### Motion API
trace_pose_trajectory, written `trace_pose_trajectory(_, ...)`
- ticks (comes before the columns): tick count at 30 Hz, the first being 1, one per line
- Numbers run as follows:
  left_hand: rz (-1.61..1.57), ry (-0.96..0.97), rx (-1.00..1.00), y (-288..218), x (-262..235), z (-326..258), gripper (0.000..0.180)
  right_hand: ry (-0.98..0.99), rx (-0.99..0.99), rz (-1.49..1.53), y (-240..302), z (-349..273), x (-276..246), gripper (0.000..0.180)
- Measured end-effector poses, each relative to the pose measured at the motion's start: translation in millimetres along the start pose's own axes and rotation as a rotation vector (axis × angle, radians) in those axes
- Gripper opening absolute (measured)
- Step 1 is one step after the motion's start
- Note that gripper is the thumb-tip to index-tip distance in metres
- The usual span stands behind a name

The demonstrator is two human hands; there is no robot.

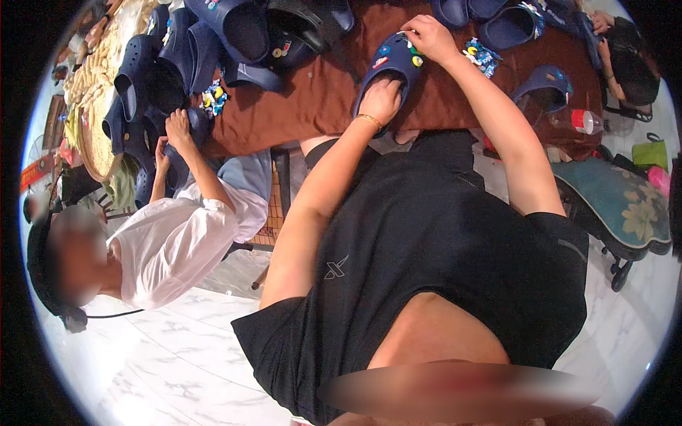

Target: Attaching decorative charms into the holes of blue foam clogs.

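Note:
A dark blue clog [393, 65] with several colourful shoe charms on its upper is held above the brown cloth, toe pointing away from me. My left hand [381, 101] reaches into the foot opening, its fingertips hidden inside, and holds the clog. At the right side of the toe, my right hand [430, 39] pinches a small white and green charm [413, 51] against the upper. To the right of that hand lies a pile of small blue, white and yellow charms [482, 57].
A brown cloth [305, 106] covers the table. Blue clogs [234, 28] crowd its far left, with more at the right. A clear bottle with a red label [585, 121] lies at right. Beside me on the left, a person in white [177, 241] handles a clog.

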State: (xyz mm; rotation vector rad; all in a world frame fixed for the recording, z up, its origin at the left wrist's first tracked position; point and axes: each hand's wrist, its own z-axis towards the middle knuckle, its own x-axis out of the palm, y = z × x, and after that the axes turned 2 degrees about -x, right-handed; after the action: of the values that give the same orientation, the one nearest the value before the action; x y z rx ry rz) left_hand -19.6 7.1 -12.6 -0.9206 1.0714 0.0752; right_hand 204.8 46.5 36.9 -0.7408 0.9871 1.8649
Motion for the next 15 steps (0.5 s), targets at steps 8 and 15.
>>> trace_pose_trajectory(8, -0.007, -0.013, -0.006, -2.7, -2.3, -0.9, 0.025, 0.196, -0.091, -0.132, 5.3, 5.7, 6.7, 0.011)
trace_pose_trajectory(15, -0.012, -0.022, -0.009, -2.9, -2.5, 0.3, 0.023, 0.331, -0.116, -0.215, 9.9, 5.2, -1.9, 0.021)
